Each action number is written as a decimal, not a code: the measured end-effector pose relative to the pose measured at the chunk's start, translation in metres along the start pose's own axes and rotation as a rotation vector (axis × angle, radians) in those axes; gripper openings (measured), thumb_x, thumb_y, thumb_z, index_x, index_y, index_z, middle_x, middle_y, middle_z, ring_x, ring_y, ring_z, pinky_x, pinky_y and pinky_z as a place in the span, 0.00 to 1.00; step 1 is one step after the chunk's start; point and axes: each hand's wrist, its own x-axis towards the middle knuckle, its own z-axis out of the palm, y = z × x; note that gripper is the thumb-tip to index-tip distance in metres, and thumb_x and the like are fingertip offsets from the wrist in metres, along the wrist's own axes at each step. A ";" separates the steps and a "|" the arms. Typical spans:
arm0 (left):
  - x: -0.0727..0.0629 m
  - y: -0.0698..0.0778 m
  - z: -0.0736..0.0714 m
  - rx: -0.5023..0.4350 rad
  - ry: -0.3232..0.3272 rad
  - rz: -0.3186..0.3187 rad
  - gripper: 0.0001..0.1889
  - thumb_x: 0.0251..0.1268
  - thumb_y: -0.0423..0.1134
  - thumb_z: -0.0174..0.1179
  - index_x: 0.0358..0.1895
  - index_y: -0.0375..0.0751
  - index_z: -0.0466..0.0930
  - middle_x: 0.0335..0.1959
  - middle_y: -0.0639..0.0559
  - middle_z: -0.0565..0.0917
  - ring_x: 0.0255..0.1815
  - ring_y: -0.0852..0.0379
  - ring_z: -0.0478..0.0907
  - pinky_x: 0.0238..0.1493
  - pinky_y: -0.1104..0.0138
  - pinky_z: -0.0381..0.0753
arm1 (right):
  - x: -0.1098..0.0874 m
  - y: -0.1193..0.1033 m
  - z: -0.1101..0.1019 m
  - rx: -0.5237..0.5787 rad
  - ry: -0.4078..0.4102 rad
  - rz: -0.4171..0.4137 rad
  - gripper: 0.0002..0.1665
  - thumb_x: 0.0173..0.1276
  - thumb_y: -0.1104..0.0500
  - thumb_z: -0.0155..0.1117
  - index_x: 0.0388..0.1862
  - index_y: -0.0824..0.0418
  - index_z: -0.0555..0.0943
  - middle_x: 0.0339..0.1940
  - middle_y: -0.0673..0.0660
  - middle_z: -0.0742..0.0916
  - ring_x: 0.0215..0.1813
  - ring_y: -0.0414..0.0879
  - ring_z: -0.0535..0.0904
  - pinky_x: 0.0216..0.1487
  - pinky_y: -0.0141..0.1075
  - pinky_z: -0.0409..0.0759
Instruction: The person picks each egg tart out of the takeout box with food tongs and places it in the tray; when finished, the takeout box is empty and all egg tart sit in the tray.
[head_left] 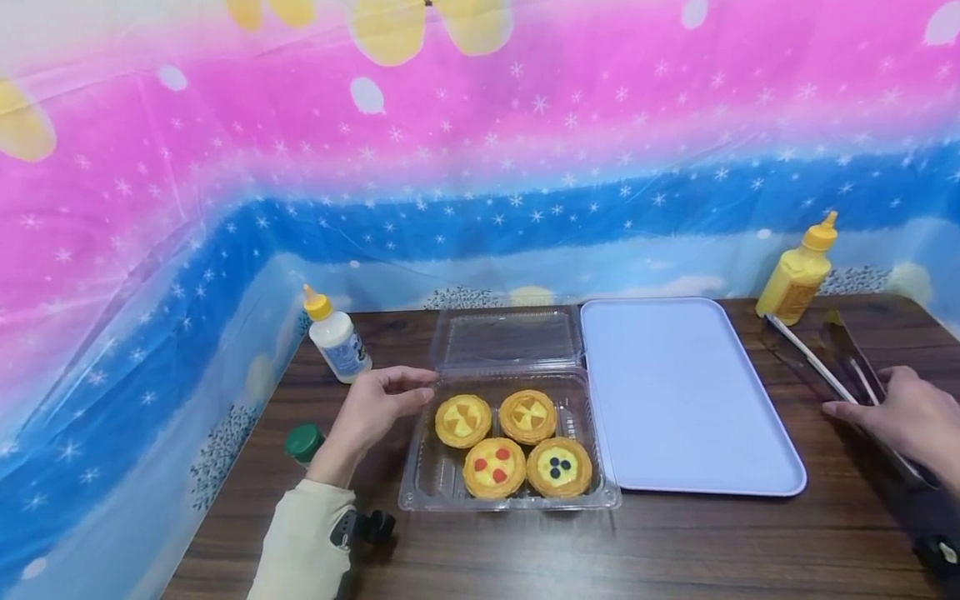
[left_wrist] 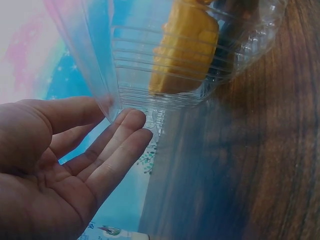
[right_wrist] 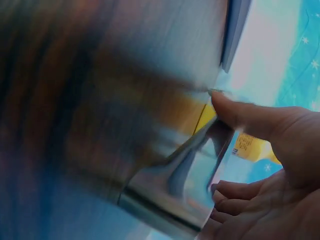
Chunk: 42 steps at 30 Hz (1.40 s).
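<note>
My left hand is at the left rim of a clear plastic box, pinching its corner between thumb and fingers in the left wrist view. Inside sit several egg tarts: two with pale wedge toppings, one with red dots, and one with dark blue berries. The box's clear lid lies folded back behind it. At the far right, my right hand holds metal tongs between thumb and fingers, their two arms spread apart and tips pointing away from me.
Right beside the box lies a pale lilac tray. A yellow squeeze bottle stands behind the tongs. On the left are a white bottle with a yellow cap and a green-capped container. A patterned cloth hangs around the wooden table.
</note>
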 end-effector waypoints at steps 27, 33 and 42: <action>-0.002 -0.002 -0.003 -0.008 0.013 -0.025 0.13 0.73 0.29 0.67 0.57 0.34 0.88 0.51 0.41 0.89 0.48 0.48 0.88 0.54 0.56 0.88 | 0.030 0.039 0.020 0.410 0.566 -0.212 0.43 0.68 0.52 0.79 0.73 0.75 0.73 0.47 0.50 0.81 0.41 0.34 0.70 0.38 0.24 0.61; -0.001 -0.002 -0.003 -0.025 0.005 -0.024 0.13 0.73 0.29 0.67 0.57 0.34 0.88 0.50 0.41 0.89 0.49 0.48 0.88 0.54 0.57 0.88 | -0.027 -0.041 -0.024 0.346 0.473 -0.322 0.38 0.70 0.59 0.77 0.67 0.82 0.72 0.47 0.74 0.80 0.39 0.42 0.68 0.35 0.28 0.60; 0.001 -0.001 -0.001 -0.001 0.008 -0.009 0.12 0.73 0.29 0.68 0.56 0.35 0.89 0.50 0.42 0.90 0.49 0.48 0.88 0.53 0.56 0.89 | -0.053 -0.092 -0.045 0.203 0.315 -0.362 0.45 0.70 0.45 0.78 0.71 0.74 0.73 0.44 0.74 0.82 0.36 0.63 0.73 0.32 0.44 0.66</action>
